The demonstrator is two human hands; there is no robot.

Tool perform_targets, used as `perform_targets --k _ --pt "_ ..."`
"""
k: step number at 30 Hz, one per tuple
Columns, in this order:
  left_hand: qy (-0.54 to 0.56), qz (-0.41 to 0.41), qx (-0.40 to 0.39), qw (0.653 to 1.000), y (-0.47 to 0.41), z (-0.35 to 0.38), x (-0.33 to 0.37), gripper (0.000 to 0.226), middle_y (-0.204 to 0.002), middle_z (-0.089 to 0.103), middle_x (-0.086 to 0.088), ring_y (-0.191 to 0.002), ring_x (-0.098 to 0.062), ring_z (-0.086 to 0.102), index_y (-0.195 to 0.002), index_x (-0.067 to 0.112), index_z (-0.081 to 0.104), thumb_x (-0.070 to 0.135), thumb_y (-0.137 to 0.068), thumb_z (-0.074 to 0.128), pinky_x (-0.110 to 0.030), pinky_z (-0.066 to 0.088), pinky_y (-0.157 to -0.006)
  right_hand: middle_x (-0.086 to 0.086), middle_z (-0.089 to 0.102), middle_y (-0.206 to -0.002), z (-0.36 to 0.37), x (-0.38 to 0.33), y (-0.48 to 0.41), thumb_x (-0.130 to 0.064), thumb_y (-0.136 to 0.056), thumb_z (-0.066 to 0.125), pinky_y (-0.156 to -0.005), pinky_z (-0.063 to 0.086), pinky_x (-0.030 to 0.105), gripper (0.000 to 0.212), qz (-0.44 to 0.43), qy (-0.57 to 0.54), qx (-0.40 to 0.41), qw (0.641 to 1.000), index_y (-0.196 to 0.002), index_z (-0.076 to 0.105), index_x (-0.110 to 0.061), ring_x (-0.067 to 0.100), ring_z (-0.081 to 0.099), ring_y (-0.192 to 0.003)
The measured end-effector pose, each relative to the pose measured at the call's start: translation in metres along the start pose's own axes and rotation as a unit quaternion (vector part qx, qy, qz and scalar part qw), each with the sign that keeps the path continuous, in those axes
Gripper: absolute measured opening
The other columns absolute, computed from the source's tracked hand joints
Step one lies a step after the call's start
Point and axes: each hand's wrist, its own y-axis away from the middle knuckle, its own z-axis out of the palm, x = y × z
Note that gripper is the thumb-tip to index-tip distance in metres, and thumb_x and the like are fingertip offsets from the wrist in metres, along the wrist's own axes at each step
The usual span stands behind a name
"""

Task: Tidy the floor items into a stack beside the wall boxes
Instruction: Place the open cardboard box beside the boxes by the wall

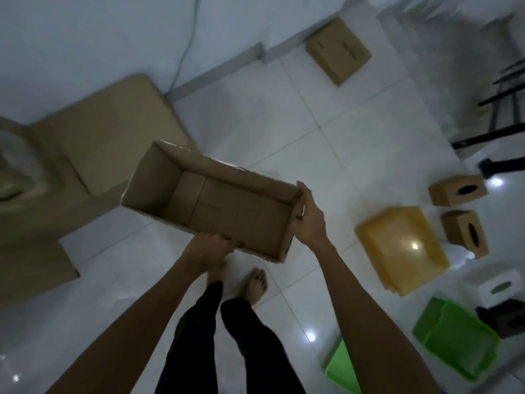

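Clearly the main risk sits on the left, where the wall boxes (93,143) stand as a blurred brown mass against the wall: the open cardboard box (216,203) is carried in mid-air just to their right, and its far-left corner could clip them as it swings over, knocking the pile crooked or twisting the box out of the grip. A second hazard is the grip itself. The left hand (210,248) is under the box's near long wall, near its near edge, and its fingers are hidden behind the cardboard, so whether they are curled round the bottom or merely pressed flat cannot be told. The right hand (309,217) is closed on the box's right end wall, thumb side over the rim and fingers (305,191) wrapped on the outside (the wall looks thin and slightly frayed, so it may buckle). Held at one end and one side only, the box is tilted and could rotate and drop toward the bare feet (257,285) below it. Further right, well apart from the box, a yellow tray (400,248), two small brown tissue boxes (457,190), and green trays (454,336) lie on the glossy tiled floor (284,123), a possible trip or slip hazard when stepping back for them.
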Motion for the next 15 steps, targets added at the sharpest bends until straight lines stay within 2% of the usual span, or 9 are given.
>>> perform_targets --k 2,3,4,6,7,8,10,13,15 --pt "0.009 -0.030 -0.006 0.999 0.023 0.032 -0.013 0.042 -0.096 0.074 0.009 -0.078 -0.014 0.071 -0.122 0.039 0.069 0.028 -0.083 0.076 -0.023 0.051 -0.057 0.012 0.062 -0.131 0.043 -0.001 -0.007 0.004 -0.088 0.054 -0.096 0.054 0.046 0.081 -0.027 0.014 -0.007 1.000 -0.157 0.025 -0.028 0.025 0.064 -0.099" --pt "0.029 -0.056 -0.031 0.998 0.034 0.050 -0.020 0.045 -0.104 0.074 0.008 -0.085 -0.018 0.071 -0.134 0.042 0.061 0.026 -0.092 0.065 -0.027 0.052 -0.063 0.013 0.061 -0.133 0.066 -0.003 -0.007 0.001 -0.091 0.054 -0.097 0.054 0.047 0.076 -0.042 0.011 0.001 0.999 -0.157 0.025 -0.023 0.022 0.063 -0.099" --pt "0.032 -0.076 -0.040 0.996 0.046 0.068 -0.029 0.049 -0.113 0.072 0.006 -0.092 -0.022 0.070 -0.143 0.043 0.050 0.023 -0.099 0.052 -0.030 0.053 -0.069 0.012 0.058 -0.139 0.092 -0.005 -0.006 -0.001 -0.094 0.054 -0.101 0.052 0.049 0.071 -0.062 0.004 0.014 0.998 -0.157 0.026 -0.017 0.021 0.062 -0.109" --pt "0.048 -0.121 -0.033 0.991 0.065 0.101 -0.053 0.055 -0.119 0.069 0.004 -0.092 -0.026 0.069 -0.151 0.044 0.036 0.020 -0.101 0.042 -0.034 0.054 -0.071 0.011 0.046 -0.152 0.148 -0.007 -0.001 0.001 -0.096 0.052 -0.109 0.045 0.047 0.068 -0.115 0.009 0.018 0.993 -0.157 0.025 -0.010 0.024 0.052 -0.131" --pt "0.054 -0.143 -0.025 0.988 0.073 0.119 -0.067 0.057 -0.121 0.068 0.003 -0.091 -0.026 0.069 -0.153 0.044 0.032 0.020 -0.101 0.041 -0.034 0.054 -0.071 0.010 0.041 -0.155 0.178 -0.007 0.002 0.002 -0.095 0.052 -0.109 0.044 0.042 0.072 -0.139 0.029 0.006 0.990 -0.159 0.022 -0.012 0.023 0.050 -0.132" --pt "0.061 -0.162 -0.021 0.985 0.078 0.137 -0.082 0.058 -0.123 0.067 0.003 -0.092 -0.026 0.069 -0.154 0.044 0.029 0.021 -0.102 0.042 -0.033 0.054 -0.071 0.010 0.037 -0.157 0.210 -0.006 0.006 0.001 -0.094 0.052 -0.102 0.047 0.036 0.077 -0.152 0.055 -0.016 0.987 -0.160 0.017 -0.017 0.022 0.053 -0.125" --pt "0.074 -0.195 -0.020 0.978 0.091 0.168 -0.109 0.057 -0.127 0.066 0.003 -0.095 -0.026 0.069 -0.154 0.043 0.029 0.024 -0.103 0.044 -0.034 0.056 -0.074 0.010 0.028 -0.160 0.273 -0.005 0.017 -0.007 -0.097 0.050 -0.083 0.049 0.030 0.076 -0.142 0.091 -0.046 0.985 -0.161 0.013 -0.023 0.026 0.059 -0.107" --pt "0.070 -0.222 0.003 0.973 0.111 0.214 -0.149 0.053 -0.118 0.070 0.001 -0.085 -0.025 0.070 -0.152 0.040 0.033 0.023 -0.103 0.045 -0.033 0.057 -0.069 0.014 0.028 -0.160 0.352 -0.008 0.027 -0.015 -0.103 0.045 -0.089 0.050 0.035 0.062 -0.103 0.081 -0.034 0.991 -0.159 0.019 -0.018 0.033 0.060 -0.114" --pt "0.073 -0.235 0.005 0.969 0.123 0.240 -0.173 0.050 -0.108 0.071 0.001 -0.078 -0.022 0.069 -0.151 0.037 0.037 0.025 -0.103 0.047 -0.031 0.055 -0.066 0.016 0.033 -0.155 0.390 -0.010 0.025 -0.015 -0.103 0.047 -0.090 0.046 0.028 0.061 -0.078 0.078 -0.039 0.993 -0.158 0.021 -0.014 0.032 0.059 -0.115"
